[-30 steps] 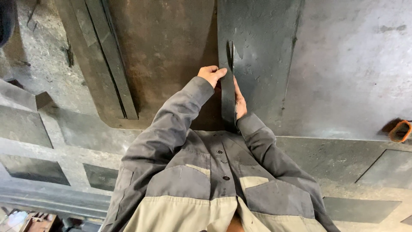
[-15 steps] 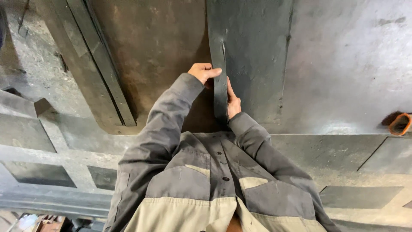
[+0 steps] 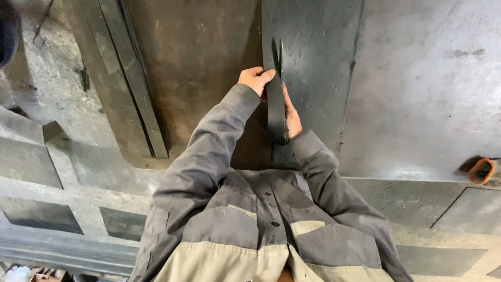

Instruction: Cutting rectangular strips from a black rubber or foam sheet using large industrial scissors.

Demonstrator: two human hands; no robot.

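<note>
I hold a narrow dark metal strip [image 3: 275, 112] on edge, upright above a big dark steel plate [image 3: 313, 68]. My left hand [image 3: 254, 79] grips the strip near its upper part, fingers curled over its left face. My right hand [image 3: 291, 117] presses against the strip's right side lower down, mostly hidden behind it. Both arms wear grey work-jacket sleeves.
A rusty brown plate [image 3: 198, 73] lies left of the dark one. Long flat steel bars [image 3: 128, 78] lie along its left edge. An orange ring-shaped object [image 3: 481, 171] sits at the right. Concrete floor with grey panels [image 3: 39, 214] runs along the near side.
The view shifted slightly; both hands kept hold of the strip, which moved a little left and up over the plate.
</note>
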